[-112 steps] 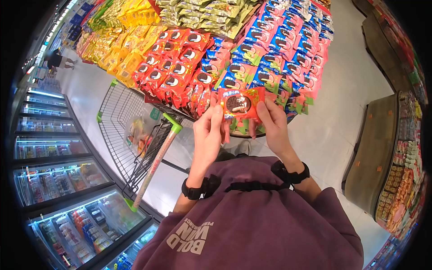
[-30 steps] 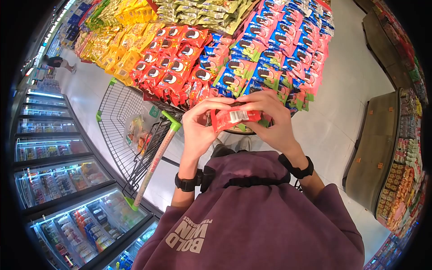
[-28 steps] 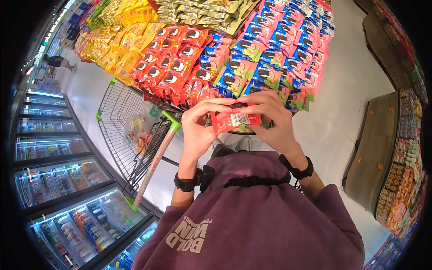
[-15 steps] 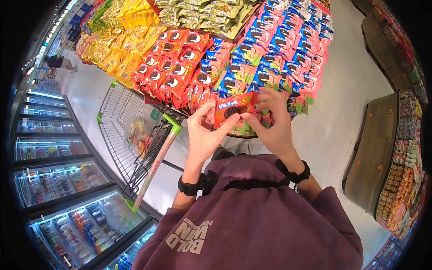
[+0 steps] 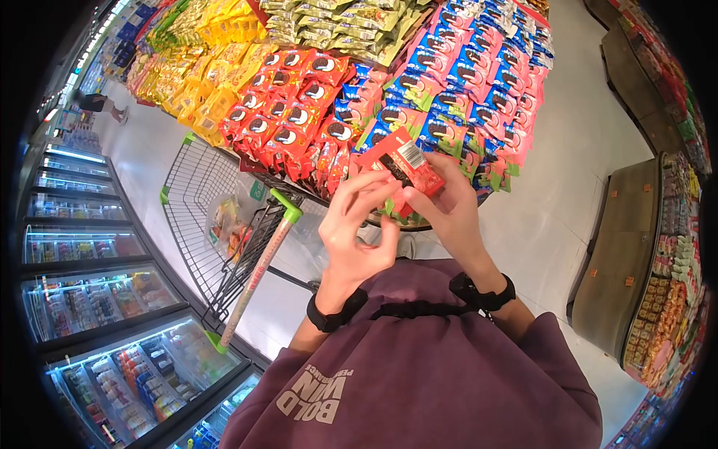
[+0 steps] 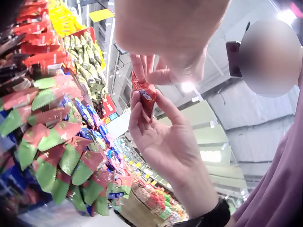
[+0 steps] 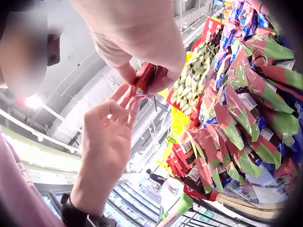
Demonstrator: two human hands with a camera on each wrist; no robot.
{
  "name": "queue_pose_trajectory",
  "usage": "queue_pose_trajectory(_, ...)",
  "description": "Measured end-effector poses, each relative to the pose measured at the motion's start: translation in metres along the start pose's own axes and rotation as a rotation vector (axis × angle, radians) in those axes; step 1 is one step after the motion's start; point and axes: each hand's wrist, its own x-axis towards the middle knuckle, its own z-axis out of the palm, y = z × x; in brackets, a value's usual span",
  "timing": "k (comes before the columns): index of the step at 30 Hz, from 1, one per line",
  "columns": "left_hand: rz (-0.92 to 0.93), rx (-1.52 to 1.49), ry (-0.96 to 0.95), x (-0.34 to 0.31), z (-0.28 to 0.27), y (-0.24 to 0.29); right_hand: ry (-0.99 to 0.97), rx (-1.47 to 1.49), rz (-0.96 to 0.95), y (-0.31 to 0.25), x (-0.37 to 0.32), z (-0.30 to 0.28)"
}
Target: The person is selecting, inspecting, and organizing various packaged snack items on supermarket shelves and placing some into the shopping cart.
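Red packet (image 5: pixel 404 162): centre of head frame, tilted, barcode side visible.
Right hand (image 5: pixel 458 215): thumb and fingers pinching the packet's right side.
Left hand (image 5: pixel 355 233): fingertips at packet's lower-left edge, thumb apart from it.
Snack packs (image 5: pixel 290 112): heaped, top centre.
Shopping cart (image 5: pixel 258 275): left of centre, plastic bag (image 5: pixel 226 221) inside.

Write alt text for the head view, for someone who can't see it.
A right hand pinches a small red packet, barcode toward the camera, the left hand at its lower edge. Beyond lie heaped red packets, yellow packets and blue-and-pink packets; a shopping cart and lit freezers stand at picture left.
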Motion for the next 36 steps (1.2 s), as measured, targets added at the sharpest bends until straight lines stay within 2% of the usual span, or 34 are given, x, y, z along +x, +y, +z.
queue_pose_trajectory(1, -0.004, -0.015, 0.028, 0.000, -0.001, 0.000, -0.002, 0.014, 0.009, 0.001, 0.001, -0.001)
queue_pose_trajectory(2, -0.155, -0.139, 0.099, -0.002, 0.000, 0.000, -0.002, 0.027, 0.018, 0.002, 0.001, -0.003)
queue_pose_trajectory(3, -0.153, -0.187, 0.151, -0.001, 0.001, -0.008, -0.013, 0.022, 0.020, 0.002, 0.001, -0.004)
queue_pose_trajectory(5, -0.562, -0.599, 0.192, -0.002, -0.006, -0.011, -0.035, 0.013, 0.025, 0.001, 0.000, -0.005)
queue_pose_trajectory(9, -0.765, -0.767, 0.042, 0.007, -0.009, -0.009, -0.100, -0.019, 0.050, 0.003, 0.001, -0.007)
queue_pose_trajectory(13, -0.795, -0.787, 0.034, 0.003, -0.005, -0.012, -0.093, -0.003, 0.080, 0.005, 0.001, -0.006)
queue_pose_trajectory(17, -0.740, -0.808, 0.042, 0.002, -0.002, -0.010, -0.003, 0.051, 0.174, -0.007, 0.003, -0.008)
queue_pose_trajectory(28, -0.601, -0.839, 0.050, 0.002, -0.003, -0.003, -0.018, 0.068, 0.145, -0.004, 0.005, -0.009)
queue_pose_trajectory(31, -0.506, -0.673, 0.096, 0.003, 0.001, 0.004, -0.008, 0.040, 0.128, -0.005, 0.005, -0.009)
queue_pose_trajectory(34, -0.044, -0.056, -0.047, 0.009, -0.010, 0.007, 0.011, -0.014, 0.092, -0.006, 0.007, -0.011)
queue_pose_trajectory(36, 0.051, 0.082, -0.132, 0.008, -0.007, 0.008, 0.017, -0.022, 0.066, -0.005, 0.008, -0.011)
